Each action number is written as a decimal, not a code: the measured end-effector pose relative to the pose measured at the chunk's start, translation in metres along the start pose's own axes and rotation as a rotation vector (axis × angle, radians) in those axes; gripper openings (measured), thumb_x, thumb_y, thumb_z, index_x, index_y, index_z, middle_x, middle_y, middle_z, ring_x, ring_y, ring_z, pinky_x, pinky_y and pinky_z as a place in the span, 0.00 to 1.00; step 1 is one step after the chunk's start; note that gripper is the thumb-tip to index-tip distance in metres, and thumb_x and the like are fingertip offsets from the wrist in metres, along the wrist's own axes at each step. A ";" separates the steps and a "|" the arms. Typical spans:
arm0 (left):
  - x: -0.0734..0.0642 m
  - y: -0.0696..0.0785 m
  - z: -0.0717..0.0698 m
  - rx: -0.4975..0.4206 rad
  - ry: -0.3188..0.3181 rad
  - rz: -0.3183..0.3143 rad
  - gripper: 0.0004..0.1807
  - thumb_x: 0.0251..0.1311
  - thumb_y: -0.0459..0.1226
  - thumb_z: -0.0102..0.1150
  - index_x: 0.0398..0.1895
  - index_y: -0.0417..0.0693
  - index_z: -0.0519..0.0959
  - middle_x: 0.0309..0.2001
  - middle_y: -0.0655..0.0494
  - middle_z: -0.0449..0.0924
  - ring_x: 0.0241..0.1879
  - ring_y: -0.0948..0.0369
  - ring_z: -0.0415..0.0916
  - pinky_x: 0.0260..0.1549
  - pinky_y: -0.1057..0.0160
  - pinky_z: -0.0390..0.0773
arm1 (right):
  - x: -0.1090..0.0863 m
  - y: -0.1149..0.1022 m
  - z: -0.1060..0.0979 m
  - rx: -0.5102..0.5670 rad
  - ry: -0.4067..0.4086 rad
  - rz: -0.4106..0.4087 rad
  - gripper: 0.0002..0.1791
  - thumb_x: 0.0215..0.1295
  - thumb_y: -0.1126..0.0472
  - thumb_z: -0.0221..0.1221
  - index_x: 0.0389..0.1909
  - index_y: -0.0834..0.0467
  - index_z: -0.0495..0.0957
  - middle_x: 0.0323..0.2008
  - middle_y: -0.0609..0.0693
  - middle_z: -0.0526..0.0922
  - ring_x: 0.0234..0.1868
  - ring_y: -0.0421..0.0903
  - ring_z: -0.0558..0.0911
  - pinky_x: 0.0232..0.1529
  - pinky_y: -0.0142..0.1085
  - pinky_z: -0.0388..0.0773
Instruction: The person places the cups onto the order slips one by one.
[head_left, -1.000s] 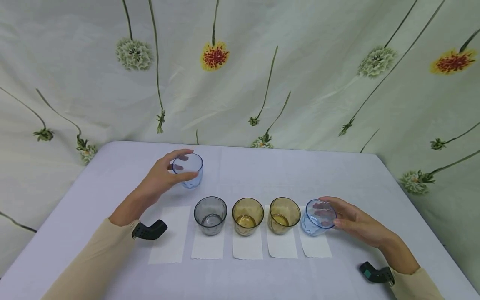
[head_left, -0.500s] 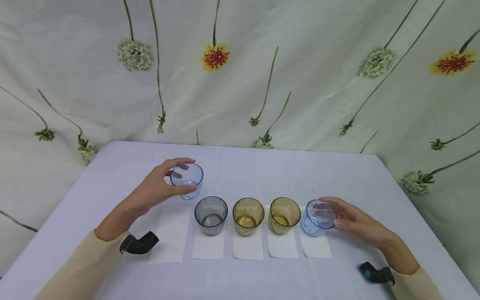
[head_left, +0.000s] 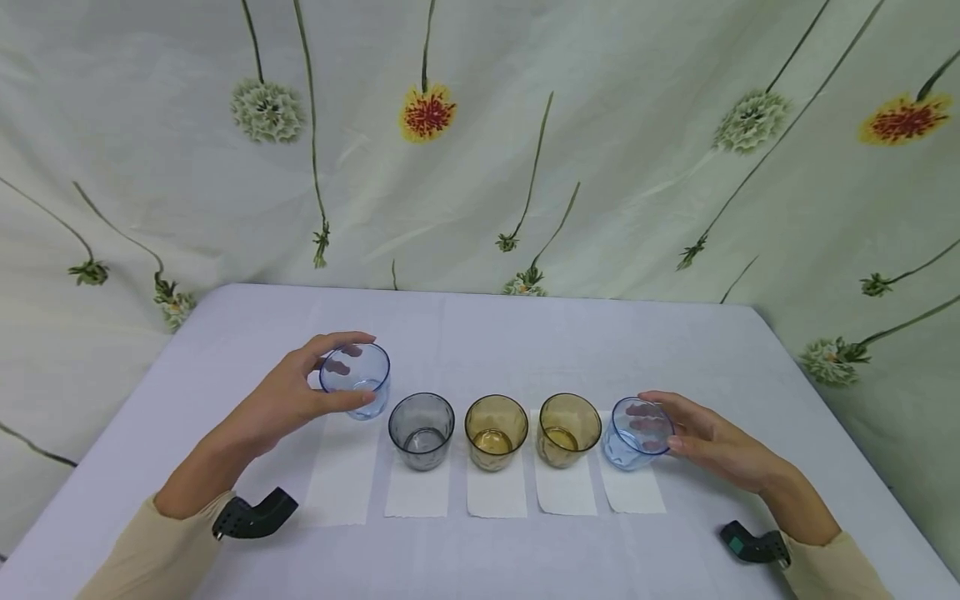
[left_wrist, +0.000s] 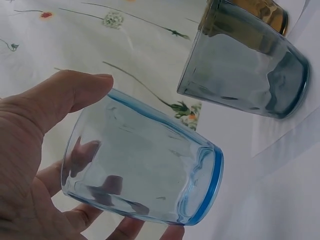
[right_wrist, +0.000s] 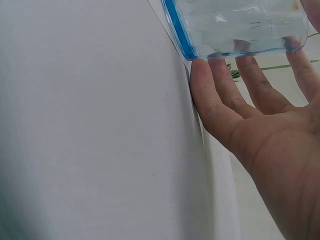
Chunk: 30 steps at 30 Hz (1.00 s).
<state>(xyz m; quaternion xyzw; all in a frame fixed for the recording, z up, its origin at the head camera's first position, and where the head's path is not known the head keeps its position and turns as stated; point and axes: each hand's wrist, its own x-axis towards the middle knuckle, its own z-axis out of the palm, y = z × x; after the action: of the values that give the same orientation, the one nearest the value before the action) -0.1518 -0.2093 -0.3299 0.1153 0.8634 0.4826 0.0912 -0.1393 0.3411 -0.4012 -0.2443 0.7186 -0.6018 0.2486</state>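
In the head view my left hand [head_left: 281, 400] grips a clear blue glass tumbler [head_left: 369, 377], thumb on its near side and fingers behind. The left wrist view shows this blue tumbler [left_wrist: 145, 160] apart from the grey tumbler [left_wrist: 245, 70] beside it, seemingly raised over the table. On the right, my right hand [head_left: 723, 446] holds a second blue tumbler [head_left: 626, 450] that stands on the rightmost paper. Its fingers lie along the glass wall in the right wrist view, where the thumb is mostly cut off. Between the hands stand the grey tumbler and two amber tumblers [head_left: 495, 433].
Several white paper slips [head_left: 341, 487] lie in a row on the white-covered table [head_left: 495, 554]. The grey and amber tumblers stand upright on the middle slips. Behind the table hangs a flower-print cloth [head_left: 615, 133]. Each sleeve carries a black wrist device [head_left: 255, 515].
My left hand has brought its blue tumbler nearer to me and slightly left, toward the far end of the leftmost paper. My right hand and its tumbler have stayed in place.
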 end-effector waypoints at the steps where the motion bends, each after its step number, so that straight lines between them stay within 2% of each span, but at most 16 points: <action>1: -0.002 -0.001 0.000 0.002 0.000 -0.004 0.37 0.56 0.48 0.73 0.69 0.64 0.69 0.63 0.50 0.66 0.61 0.51 0.63 0.44 0.54 0.73 | 0.000 0.000 0.000 -0.002 0.004 0.004 0.31 0.76 0.71 0.45 0.77 0.58 0.52 0.71 0.39 0.65 0.70 0.30 0.67 0.63 0.27 0.70; 9: -0.018 -0.005 -0.004 0.055 -0.027 -0.009 0.38 0.55 0.48 0.74 0.69 0.63 0.69 0.64 0.52 0.67 0.60 0.52 0.62 0.43 0.55 0.73 | -0.001 -0.001 0.001 0.008 0.009 0.018 0.31 0.76 0.71 0.45 0.78 0.58 0.52 0.72 0.37 0.63 0.70 0.28 0.66 0.62 0.28 0.71; 15: -0.027 -0.008 -0.004 0.072 -0.055 -0.002 0.36 0.54 0.48 0.74 0.67 0.69 0.71 0.63 0.55 0.68 0.58 0.53 0.63 0.40 0.59 0.76 | 0.000 -0.001 0.002 0.017 0.022 0.040 0.32 0.76 0.70 0.46 0.78 0.57 0.52 0.72 0.35 0.62 0.69 0.28 0.66 0.62 0.28 0.71; 23: -0.034 -0.011 -0.001 0.040 -0.086 0.024 0.36 0.52 0.45 0.76 0.66 0.67 0.72 0.61 0.55 0.69 0.56 0.52 0.64 0.38 0.64 0.80 | 0.001 -0.003 0.003 -0.009 0.038 0.055 0.31 0.76 0.69 0.47 0.77 0.56 0.54 0.71 0.35 0.63 0.68 0.26 0.66 0.62 0.26 0.70; 30: -0.035 -0.017 0.000 0.051 -0.106 0.043 0.35 0.52 0.46 0.76 0.65 0.69 0.72 0.61 0.54 0.70 0.57 0.52 0.65 0.40 0.65 0.80 | 0.000 -0.003 0.003 -0.013 0.039 0.049 0.31 0.76 0.70 0.46 0.77 0.57 0.54 0.71 0.34 0.63 0.69 0.26 0.66 0.62 0.25 0.69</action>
<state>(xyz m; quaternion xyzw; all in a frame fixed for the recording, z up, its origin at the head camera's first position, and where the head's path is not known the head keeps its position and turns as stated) -0.1203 -0.2280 -0.3424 0.1615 0.8667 0.4556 0.1233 -0.1371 0.3389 -0.3989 -0.2163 0.7329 -0.5955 0.2477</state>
